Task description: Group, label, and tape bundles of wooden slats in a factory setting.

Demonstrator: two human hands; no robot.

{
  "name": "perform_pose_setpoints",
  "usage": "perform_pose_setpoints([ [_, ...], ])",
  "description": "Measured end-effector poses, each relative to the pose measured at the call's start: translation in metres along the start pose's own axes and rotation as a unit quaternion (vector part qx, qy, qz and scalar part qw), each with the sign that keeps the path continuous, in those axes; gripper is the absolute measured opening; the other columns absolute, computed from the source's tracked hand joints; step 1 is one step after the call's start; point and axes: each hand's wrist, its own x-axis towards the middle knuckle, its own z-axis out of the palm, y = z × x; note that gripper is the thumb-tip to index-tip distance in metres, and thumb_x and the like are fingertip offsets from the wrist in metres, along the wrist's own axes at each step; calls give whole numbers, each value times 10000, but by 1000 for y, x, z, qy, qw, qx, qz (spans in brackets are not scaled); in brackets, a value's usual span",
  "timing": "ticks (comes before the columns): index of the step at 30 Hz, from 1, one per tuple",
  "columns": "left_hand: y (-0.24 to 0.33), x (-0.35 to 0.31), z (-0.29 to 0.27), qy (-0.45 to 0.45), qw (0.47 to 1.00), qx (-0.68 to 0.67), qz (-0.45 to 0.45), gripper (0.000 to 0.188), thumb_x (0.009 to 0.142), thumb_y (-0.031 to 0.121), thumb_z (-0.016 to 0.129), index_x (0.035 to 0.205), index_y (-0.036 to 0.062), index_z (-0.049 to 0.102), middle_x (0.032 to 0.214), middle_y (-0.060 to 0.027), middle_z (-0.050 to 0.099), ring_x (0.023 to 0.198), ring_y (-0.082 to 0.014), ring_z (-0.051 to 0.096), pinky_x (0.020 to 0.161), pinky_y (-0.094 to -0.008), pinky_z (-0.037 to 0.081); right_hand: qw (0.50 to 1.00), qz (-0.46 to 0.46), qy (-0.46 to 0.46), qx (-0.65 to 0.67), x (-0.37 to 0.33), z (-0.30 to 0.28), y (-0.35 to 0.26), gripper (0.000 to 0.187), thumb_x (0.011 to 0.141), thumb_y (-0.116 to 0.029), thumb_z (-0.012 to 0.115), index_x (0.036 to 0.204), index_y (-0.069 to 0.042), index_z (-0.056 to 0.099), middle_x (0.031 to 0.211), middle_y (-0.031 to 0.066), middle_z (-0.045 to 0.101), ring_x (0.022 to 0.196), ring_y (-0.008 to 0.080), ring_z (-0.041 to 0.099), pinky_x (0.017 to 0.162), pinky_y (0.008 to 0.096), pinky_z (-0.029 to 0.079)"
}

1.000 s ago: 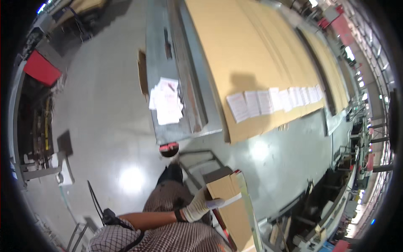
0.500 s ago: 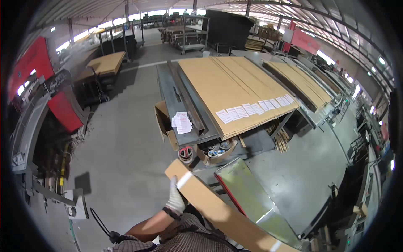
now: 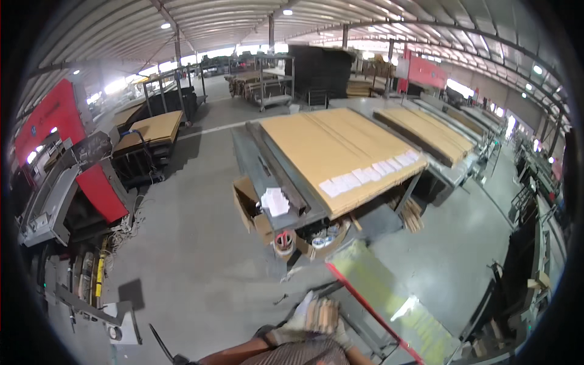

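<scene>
One brown bundle [image 3: 322,315] stands at the bottom centre of the frame, between our left hand [image 3: 299,317] and our right hand [image 3: 344,338]. Our left fingers look pressed to its left side; our right lies along the other side, but blur hides its fingers, so we cannot tell how firmly they close. We judge the step in hand to be holding and steadying the bundle near our body; any shift of it would call for both hands moving together, its ends kept level.

Just right of our hands, the green board [image 3: 365,274] slants toward the lower right, its red edge [image 3: 371,310] facing us and leaving little room on that side. Left of centre, the floor [image 3: 194,261] gives the widest open room.

Farther up, tape rolls [image 3: 318,243] and an open carton [image 3: 246,198] crowd the near end of the table [image 3: 249,152]. White slips [image 3: 275,202] lie on its corner, beside the large sheets [image 3: 340,146]. Beyond, a rack [image 3: 277,79] stands near the top centre.
</scene>
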Motion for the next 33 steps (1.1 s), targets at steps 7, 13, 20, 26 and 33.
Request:
perform_pose_setpoints([
  [7,40,-23,-47,-142,677,623,365,246,951,241,557,1126,73,596,1052,-59,664,950,-178,633,905,-358,484,996,56,12,72,24,-77,-116,491,975,-451,532,1298,-84,569,1270,110,615,1138,311,602,1014,400,484],
  [13,48,-26,-70,-152,682,673,243,327,964,253,532,1225,61,575,1176,-124,642,1098,-224,605,1014,-372,452,995,77,-46,38,47,-96,-167,418,972,-351,518,1263,-59,589,1112,144,678,1039,258,665,899,382,532],
  [20,16,-18,-98,-133,910,378,106,334,988,225,470,1267,75,575,1252,-108,631,1160,-202,587,1035,-333,444,975,169,-41,139,50,-59,-134,376,929,-288,572,1236,-73,592,1123,114,690,1035,289,660,898,391,522],
  [26,42,-8,-93,-170,396,877,214,354,1012,253,463,1276,57,594,1329,-62,613,1209,-200,569,1068,-364,437,992,35,18,124,55,-54,-114,417,935,-288,552,1296,-79,569,1244,129,635,1146,285,602,967,379,493],
  [33,41,49,-48,-218,873,413,140,726,805,234,725,1427,39,404,1459,-150,458,1344,-273,451,1154,-415,343,969,67,104,212,51,0,42,762,814,-328,773,1406,-19,405,1235,222,613,1178,303,595,997,402,475],
])
